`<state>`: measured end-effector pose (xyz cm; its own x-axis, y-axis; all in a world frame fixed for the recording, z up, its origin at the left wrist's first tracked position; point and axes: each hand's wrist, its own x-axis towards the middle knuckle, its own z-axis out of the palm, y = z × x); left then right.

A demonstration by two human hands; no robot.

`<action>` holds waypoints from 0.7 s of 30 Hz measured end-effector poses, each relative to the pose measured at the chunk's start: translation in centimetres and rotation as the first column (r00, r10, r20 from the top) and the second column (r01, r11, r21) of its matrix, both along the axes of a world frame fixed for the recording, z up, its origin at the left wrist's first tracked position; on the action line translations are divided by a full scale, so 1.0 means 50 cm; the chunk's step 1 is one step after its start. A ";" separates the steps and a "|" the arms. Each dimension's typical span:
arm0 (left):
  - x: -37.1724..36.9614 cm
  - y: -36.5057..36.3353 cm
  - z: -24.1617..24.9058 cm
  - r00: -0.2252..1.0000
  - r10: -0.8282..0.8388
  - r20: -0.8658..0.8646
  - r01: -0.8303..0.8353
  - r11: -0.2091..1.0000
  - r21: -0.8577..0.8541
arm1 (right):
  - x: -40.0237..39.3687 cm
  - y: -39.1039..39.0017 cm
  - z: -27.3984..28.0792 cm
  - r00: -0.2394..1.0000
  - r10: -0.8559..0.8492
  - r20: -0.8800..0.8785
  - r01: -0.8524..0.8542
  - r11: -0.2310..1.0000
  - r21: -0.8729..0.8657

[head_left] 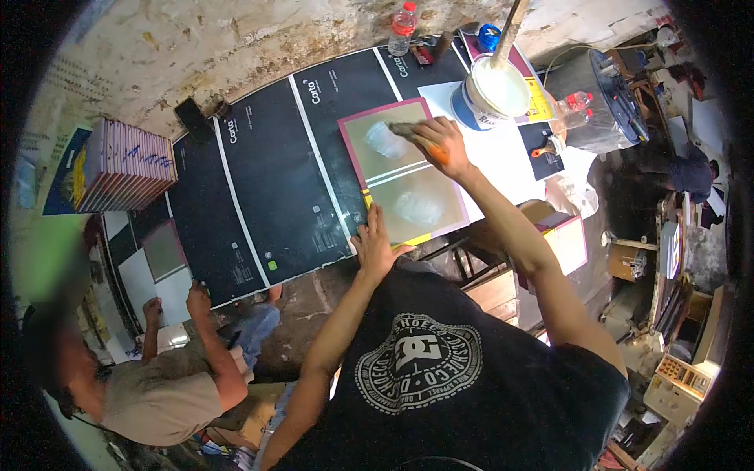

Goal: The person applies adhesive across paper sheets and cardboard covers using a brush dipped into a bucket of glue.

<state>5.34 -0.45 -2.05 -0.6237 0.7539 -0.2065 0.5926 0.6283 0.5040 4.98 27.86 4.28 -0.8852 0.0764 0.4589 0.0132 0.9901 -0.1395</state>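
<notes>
An opened cover [407, 174] with grey-tan boards, a dark red border and two white strips across its middle lies on the black table sheet. Each board bears a whitish smear of paste. My right hand [441, 147] is closed round the orange handle of a brush [404, 132], its bristles over the paste on the upper board. Fingers spread, my left hand [375, 245] rests at the cover's lower left corner, by its yellow edge. Beyond the right hand stands a white and blue bucket [491, 94] of white paste with a stick upright in it.
A stack of books [129, 165] stands at the table's left end. A co-worker [169, 385] sits at lower left, hands near a smaller board [163, 250]. A water bottle [402, 30] is at the back; another brush [543, 149] lies right of the bucket.
</notes>
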 end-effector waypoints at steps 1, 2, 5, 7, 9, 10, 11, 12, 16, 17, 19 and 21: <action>0.000 -0.001 -0.003 1.000 -0.002 0.029 0.002 1.000 -0.002 | -0.030 -0.006 -0.003 1.000 -0.015 0.019 0.016 0.999 -0.044; -0.004 0.002 -0.004 0.999 -0.006 0.053 0.006 1.000 -0.001 | -0.056 0.000 -0.005 0.999 -0.030 0.034 0.033 0.996 -0.085; 0.000 0.001 -0.006 1.000 -0.008 -0.003 0.008 1.000 0.005 | -0.077 -0.025 -0.071 0.962 0.109 0.250 -0.086 0.991 -0.100; -0.003 0.003 -0.006 1.000 0.000 0.018 0.001 1.000 -0.018 | -0.074 -0.055 -0.067 0.920 0.249 0.302 -0.156 0.941 -0.300; -0.005 0.001 -0.009 1.000 -0.001 0.011 0.000 1.000 0.019 | -0.077 -0.033 -0.035 0.930 0.259 0.262 -0.101 0.864 -0.494; -0.005 0.001 -0.013 1.000 0.001 0.011 -0.001 0.999 0.037 | -0.085 0.003 -0.036 0.948 0.209 0.241 -0.044 0.835 -0.549; -0.005 0.003 -0.007 1.000 -0.008 -0.005 0.008 1.000 0.015 | -0.093 0.059 -0.056 0.952 0.127 0.277 0.049 0.833 -0.551; -0.007 0.002 0.001 1.000 -0.006 0.018 0.006 1.000 0.005 | -0.101 0.117 -0.077 0.948 0.046 0.315 0.142 0.823 -0.550; -0.010 0.013 0.020 0.998 0.002 0.056 0.000 0.999 -0.033 | -0.114 0.146 -0.054 0.988 -0.036 0.152 0.051 0.994 -0.096; -0.012 0.016 0.020 0.999 -0.003 0.051 0.006 0.999 -0.042 | -0.103 0.120 -0.077 0.982 0.091 0.165 -0.064 0.985 -0.159; -0.013 0.014 0.014 0.998 -0.009 0.069 0.010 1.000 -0.019 | -0.063 0.030 -0.069 0.947 0.256 0.194 -0.209 0.950 -0.233; -0.017 0.016 0.009 0.998 -0.015 0.061 0.016 1.000 -0.014 | -0.023 -0.044 -0.032 0.922 0.323 0.215 -0.240 0.909 -0.340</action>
